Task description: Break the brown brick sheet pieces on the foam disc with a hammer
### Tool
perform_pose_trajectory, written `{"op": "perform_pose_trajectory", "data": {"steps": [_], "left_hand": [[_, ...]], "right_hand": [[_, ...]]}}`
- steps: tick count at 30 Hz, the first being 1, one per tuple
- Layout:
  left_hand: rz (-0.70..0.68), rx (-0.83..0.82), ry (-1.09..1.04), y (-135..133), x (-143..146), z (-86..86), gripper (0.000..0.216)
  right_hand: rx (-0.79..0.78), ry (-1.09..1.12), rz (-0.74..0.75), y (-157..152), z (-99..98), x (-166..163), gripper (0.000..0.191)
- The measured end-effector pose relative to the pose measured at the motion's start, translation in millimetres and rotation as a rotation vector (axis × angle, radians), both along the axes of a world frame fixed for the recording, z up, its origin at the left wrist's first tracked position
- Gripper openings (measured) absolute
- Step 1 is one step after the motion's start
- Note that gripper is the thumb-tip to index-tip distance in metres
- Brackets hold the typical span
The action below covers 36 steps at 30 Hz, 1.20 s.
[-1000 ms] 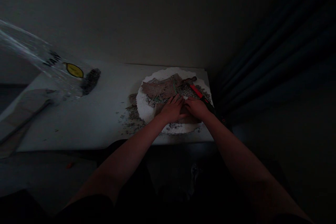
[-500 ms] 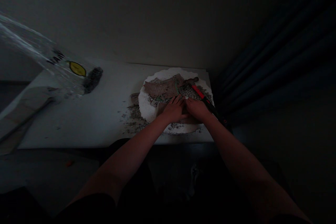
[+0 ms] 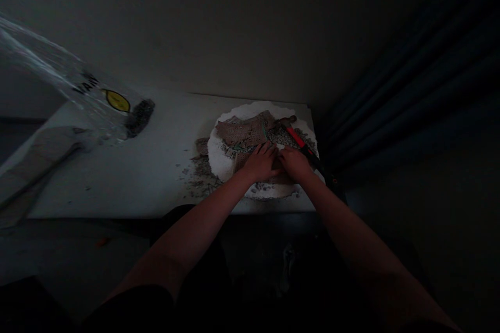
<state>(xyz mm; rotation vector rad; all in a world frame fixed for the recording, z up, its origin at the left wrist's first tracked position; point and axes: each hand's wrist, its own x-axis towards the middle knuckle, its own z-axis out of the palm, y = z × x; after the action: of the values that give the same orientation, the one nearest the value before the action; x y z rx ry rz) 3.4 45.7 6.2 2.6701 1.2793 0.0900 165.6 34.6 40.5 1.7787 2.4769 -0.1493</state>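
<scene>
On a round white board (image 3: 219, 152) covered with grey crumbs (image 3: 279, 137), my left hand (image 3: 261, 162) lies over a brown holed piece (image 3: 240, 160), fingers stretched forward and thumb pointing right. Close beside it, my right hand (image 3: 295, 162) has its fingers curled down at the same brown material; what they pinch is hidden. Beyond the hands lies a larger brown woven-looking slab (image 3: 244, 131) with a bit of green at its edge. To the right, a hammer (image 3: 297, 137) with a red and black handle rests across the board, its head among the crumbs.
A clear plastic bag (image 3: 89, 96) with a yellow lemon print stands at the left, dark crumbs (image 3: 140, 117) at its bottom. Loose debris (image 3: 201, 166) lies on the white table (image 3: 164, 166) left of the board. Dark curtains (image 3: 406, 78) hang at the right.
Both hands stay nearly in place over the brown piece; the right fingers look slightly more curled. The view has shifted a little. The hammer and board lie as before.
</scene>
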Motion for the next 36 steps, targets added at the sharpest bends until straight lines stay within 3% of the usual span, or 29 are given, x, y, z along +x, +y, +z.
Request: {"op": "perform_pose_trajectory", "data": {"steps": [6, 15, 24, 36], "left_hand": [[0.005, -0.008, 0.016, -0.9, -0.4, 1.7, 0.080], [0.005, 0.001, 0.003, -0.1, 0.0, 0.0, 0.077], [0.009, 0.011, -0.017, -0.3, 0.7, 3.1, 0.075], [0.010, -0.028, -0.016, -2.3, 0.8, 7.1, 0.075]], "right_hand": [[0.027, 0.021, 0.011, 0.1, -6.8, -1.0, 0.035], [-0.023, 0.015, 0.036, 6.0, -1.8, -2.2, 0.034], [-0.072, 0.220, 0.045, 17.5, -0.9, 12.3, 0.015], [-0.156, 0.166, 0.061, 30.8, 3.7, 10.3, 0.015]]}}
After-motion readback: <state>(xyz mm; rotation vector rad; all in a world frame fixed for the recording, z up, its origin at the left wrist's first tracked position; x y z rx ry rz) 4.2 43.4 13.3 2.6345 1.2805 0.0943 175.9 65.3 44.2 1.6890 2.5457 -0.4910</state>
